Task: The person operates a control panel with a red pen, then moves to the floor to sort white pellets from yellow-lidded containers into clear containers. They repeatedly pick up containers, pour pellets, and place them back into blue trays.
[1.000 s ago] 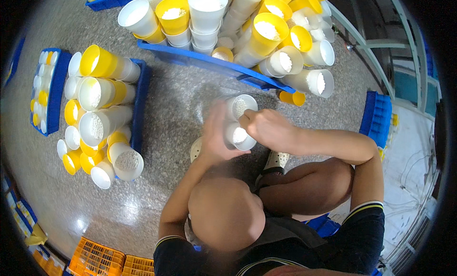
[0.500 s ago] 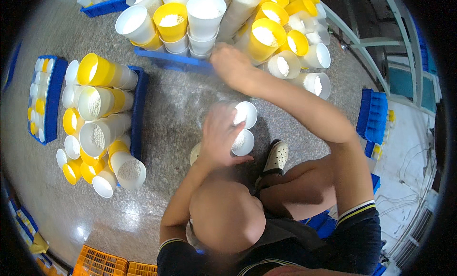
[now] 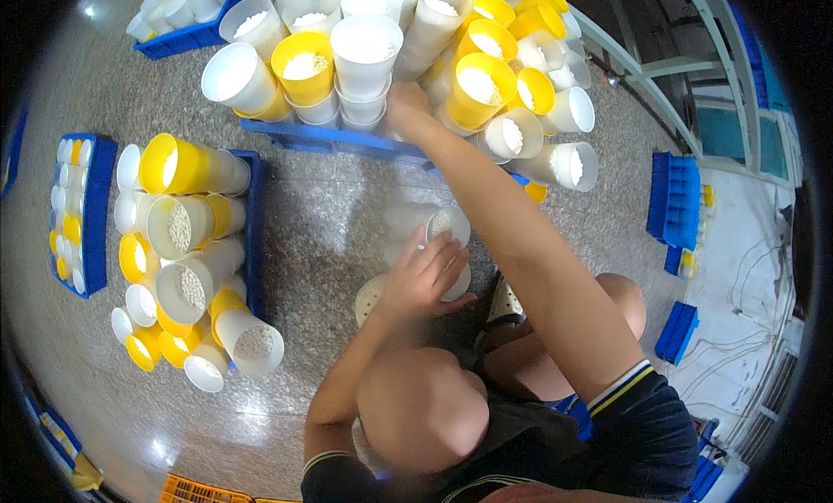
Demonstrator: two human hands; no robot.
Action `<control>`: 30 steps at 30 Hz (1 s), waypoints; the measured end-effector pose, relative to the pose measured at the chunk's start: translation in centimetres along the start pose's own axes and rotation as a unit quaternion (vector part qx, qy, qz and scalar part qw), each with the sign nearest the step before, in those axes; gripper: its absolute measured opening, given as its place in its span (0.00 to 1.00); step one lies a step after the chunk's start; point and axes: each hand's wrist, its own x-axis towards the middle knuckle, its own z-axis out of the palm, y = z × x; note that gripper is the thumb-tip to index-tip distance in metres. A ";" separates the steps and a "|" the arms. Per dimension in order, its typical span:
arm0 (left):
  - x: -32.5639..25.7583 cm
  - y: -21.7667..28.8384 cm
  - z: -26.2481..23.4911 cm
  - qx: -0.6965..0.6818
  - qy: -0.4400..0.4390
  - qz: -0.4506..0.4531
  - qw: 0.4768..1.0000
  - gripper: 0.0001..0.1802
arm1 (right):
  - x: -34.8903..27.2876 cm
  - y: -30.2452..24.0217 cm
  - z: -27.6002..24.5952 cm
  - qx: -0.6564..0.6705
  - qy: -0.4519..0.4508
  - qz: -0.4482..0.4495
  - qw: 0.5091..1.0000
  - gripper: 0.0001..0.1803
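My left hand (image 3: 423, 276) is wrapped around a short stack of white plastic cups (image 3: 441, 225) lying on its side on the speckled floor in front of my knees. A perforated white lid (image 3: 369, 296) lies just left of that hand. My right arm stretches far forward, and my right hand (image 3: 404, 104) rests against a tall stack of white cups (image 3: 364, 65) standing in a blue tray (image 3: 321, 138). The fingers of that hand are hidden behind the cups, so its grip is unclear.
Several yellow and white cups (image 3: 482, 86) with white pellets inside fill the far tray. More stacks (image 3: 186, 243) lean in a blue tray on the left. A small blue tray (image 3: 76, 212) lies at far left, blue bins (image 3: 677, 199) at right, an orange crate (image 3: 204, 490) near the bottom.
My right hand let go of the cups in front of me and reached forward to the far stacks. My left hand stayed on the white cups.
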 end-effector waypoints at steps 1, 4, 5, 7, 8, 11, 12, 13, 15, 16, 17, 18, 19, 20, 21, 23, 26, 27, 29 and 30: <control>-0.1 0.0 0.1 -0.010 0.004 -0.009 1.000 0.36 | 0.5 0.1 0.4 0.012 0.013 0.030 0.999 0.16; -0.3 0.1 0.4 -0.007 -0.009 -0.018 1.000 0.35 | 1.5 0.5 1.4 -0.018 0.020 -0.009 1.000 0.16; -0.3 0.2 0.4 -0.009 -0.013 -0.019 1.000 0.34 | 1.7 0.6 1.6 -0.019 0.031 -0.024 0.999 0.15; -0.4 0.3 0.3 -0.016 -0.033 -0.034 0.999 0.34 | 1.7 0.8 1.8 -0.028 0.041 -0.031 0.998 0.15; -0.4 0.3 0.3 -0.016 -0.031 -0.032 0.999 0.34 | 1.6 0.8 1.8 -0.027 0.051 -0.044 0.997 0.15; -0.4 0.2 0.3 -0.018 -0.017 -0.025 0.999 0.34 | 1.0 0.7 1.0 -0.049 0.047 -0.065 0.996 0.14; -0.4 0.2 0.3 -0.021 -0.010 -0.024 0.999 0.34 | 0.7 0.6 0.5 -0.069 0.043 -0.073 0.994 0.14; -0.3 0.1 0.4 -0.024 -0.004 -0.021 0.999 0.34 | 0.5 0.4 0.0 -0.095 0.036 -0.075 0.992 0.14; -0.1 0.0 0.5 -0.008 0.022 0.002 1.000 0.34 | -0.6 0.3 -1.1 -0.110 0.017 -0.120 0.987 0.13; 0.0 0.0 0.6 -0.005 0.031 0.008 0.999 0.34 | -1.2 0.3 -1.7 -0.111 0.012 -0.146 0.983 0.13; 0.1 0.0 0.6 0.002 0.035 0.011 0.999 0.34 | -1.7 0.3 -2.3 -0.108 0.010 -0.180 0.978 0.13; 0.1 -0.1 0.6 0.003 0.036 0.008 0.999 0.34 | -2.0 0.1 -2.8 -0.113 0.009 -0.167 0.980 0.11; 0.2 0.0 0.7 0.001 0.039 0.007 0.999 0.35 | -2.4 -0.1 -3.3 -0.080 -0.001 -0.160 0.984 0.12; 0.3 0.0 0.7 0.010 0.034 0.004 0.999 0.35 | -2.7 -0.2 -3.8 -0.046 -0.010 -0.154 0.987 0.13; 0.3 0.1 0.7 0.015 0.034 0.006 0.999 0.35 | -3.0 -0.3 -4.3 -0.016 -0.032 -0.126 0.991 0.14; 0.4 0.2 0.6 0.022 0.030 0.003 0.999 0.35 | -3.8 -0.4 -4.7 0.239 -0.065 -0.002 0.969 0.26; 0.3 0.3 0.5 0.021 0.021 -0.006 1.000 0.37 | -4.6 -0.4 -5.1 0.266 -0.055 0.009 0.962 0.17; 0.2 0.4 0.5 0.015 0.016 -0.014 1.000 0.37 | -4.8 -0.3 -5.2 0.205 -0.048 -0.044 0.976 0.14; 0.1 0.4 0.6 0.021 0.016 -0.017 0.999 0.37 | -5.3 0.1 -5.5 0.063 -0.017 -0.175 0.982 0.11; 0.0 0.4 0.7 0.016 0.023 -0.020 0.999 0.38 | -5.9 0.4 -5.6 -0.018 0.008 -0.251 0.968 0.10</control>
